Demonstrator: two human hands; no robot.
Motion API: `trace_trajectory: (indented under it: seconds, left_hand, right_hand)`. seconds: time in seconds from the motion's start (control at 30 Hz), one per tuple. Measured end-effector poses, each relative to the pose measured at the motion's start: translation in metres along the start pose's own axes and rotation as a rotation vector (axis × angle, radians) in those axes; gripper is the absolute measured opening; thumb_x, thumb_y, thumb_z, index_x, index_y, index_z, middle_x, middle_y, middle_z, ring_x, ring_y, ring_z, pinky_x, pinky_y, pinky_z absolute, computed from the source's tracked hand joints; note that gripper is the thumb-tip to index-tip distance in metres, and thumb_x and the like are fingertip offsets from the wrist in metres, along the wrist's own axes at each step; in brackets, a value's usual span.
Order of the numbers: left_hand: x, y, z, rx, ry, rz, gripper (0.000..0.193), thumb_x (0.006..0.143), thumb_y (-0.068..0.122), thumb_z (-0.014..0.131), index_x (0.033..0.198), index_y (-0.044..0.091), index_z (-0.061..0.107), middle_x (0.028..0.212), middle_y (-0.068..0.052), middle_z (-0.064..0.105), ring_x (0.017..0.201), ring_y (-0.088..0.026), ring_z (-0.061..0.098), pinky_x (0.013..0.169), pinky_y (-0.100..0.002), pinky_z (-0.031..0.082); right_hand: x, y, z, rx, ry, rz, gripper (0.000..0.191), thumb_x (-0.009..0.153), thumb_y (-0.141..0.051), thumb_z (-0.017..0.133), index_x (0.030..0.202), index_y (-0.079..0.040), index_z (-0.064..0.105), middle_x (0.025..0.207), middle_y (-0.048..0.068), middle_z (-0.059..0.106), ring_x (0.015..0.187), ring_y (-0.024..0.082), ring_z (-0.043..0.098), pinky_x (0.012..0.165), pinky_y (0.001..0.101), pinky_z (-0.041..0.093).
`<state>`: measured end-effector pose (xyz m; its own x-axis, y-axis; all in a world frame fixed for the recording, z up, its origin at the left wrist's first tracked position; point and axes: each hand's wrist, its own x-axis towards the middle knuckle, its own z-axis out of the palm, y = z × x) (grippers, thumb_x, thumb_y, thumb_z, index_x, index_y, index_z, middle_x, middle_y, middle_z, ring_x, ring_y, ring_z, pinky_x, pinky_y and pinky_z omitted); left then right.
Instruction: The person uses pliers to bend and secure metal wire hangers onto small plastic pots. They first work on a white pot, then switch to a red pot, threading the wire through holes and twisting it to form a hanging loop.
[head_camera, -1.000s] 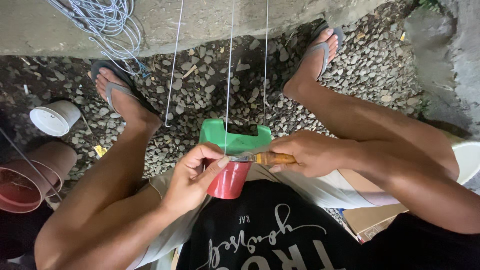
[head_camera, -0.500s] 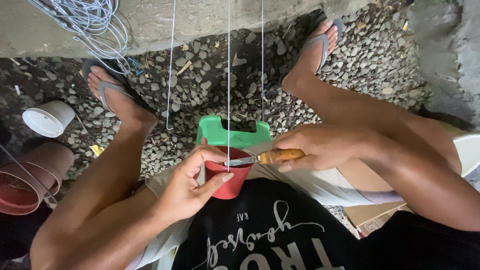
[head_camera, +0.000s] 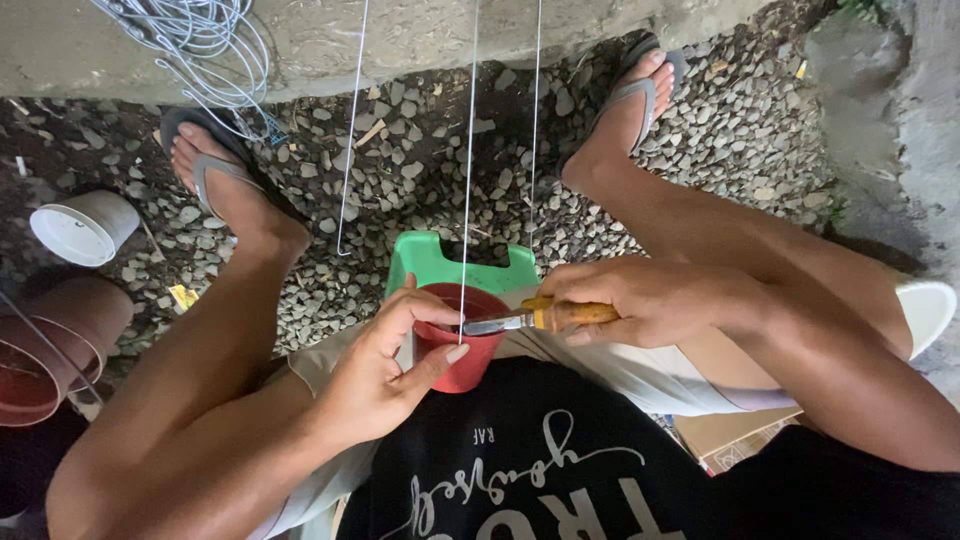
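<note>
Against the green stool (head_camera: 455, 265), the left hand (head_camera: 385, 375) slid down the red cup (head_camera: 462, 335), its thumb leaving the rim near the stool's edge and settling across the cup's lower front. The right hand (head_camera: 640, 300) held the knife (head_camera: 535, 319) level, and its blade tip drew back slightly from the left fingers.

I sit outdoors in a rough yard. Loose grey gravel (head_camera: 420, 190) covers the ground under my flip-flop sandals (head_camera: 215, 165), a weathered concrete wall base (head_camera: 400, 40) runs ahead with a tangle of grey wire (head_camera: 200, 40), and brown clay pots (head_camera: 50, 350) stand nearby.
</note>
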<state>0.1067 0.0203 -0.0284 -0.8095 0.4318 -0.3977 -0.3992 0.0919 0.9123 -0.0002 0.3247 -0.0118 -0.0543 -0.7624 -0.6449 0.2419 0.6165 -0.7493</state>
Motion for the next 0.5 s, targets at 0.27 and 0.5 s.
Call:
trace_trajectory:
  seconds: [0.27,0.5]
  left_hand:
    - [0.0022,-0.0014,-0.0021,0.078,-0.006,-0.041,0.028,0.088,0.002,0.075,0.111,0.008,0.06,0.102,-0.004,0.07,0.1,-0.016,0.072,0.128,-0.053,0.023]
    - [0.0034,0.002,0.0006,0.08,0.032,-0.075,0.028,0.087,0.004,0.078,0.107,0.009,0.059,0.101,-0.003,0.067,0.099,-0.016,0.071,0.116,-0.048,0.036]
  right_hand:
    - [0.0026,-0.0088,0.0002,-0.092,0.083,-0.095,0.048,0.09,-0.024,0.073,0.133,-0.01,0.06,0.109,0.006,0.067,0.1,0.024,0.068,0.084,0.038,0.053]
    - [0.0029,-0.004,0.0015,-0.131,0.069,-0.107,0.037,0.092,-0.025,0.07,0.125,-0.01,0.065,0.12,0.007,0.063,0.099,0.025,0.066,0.083,0.0408,0.052]
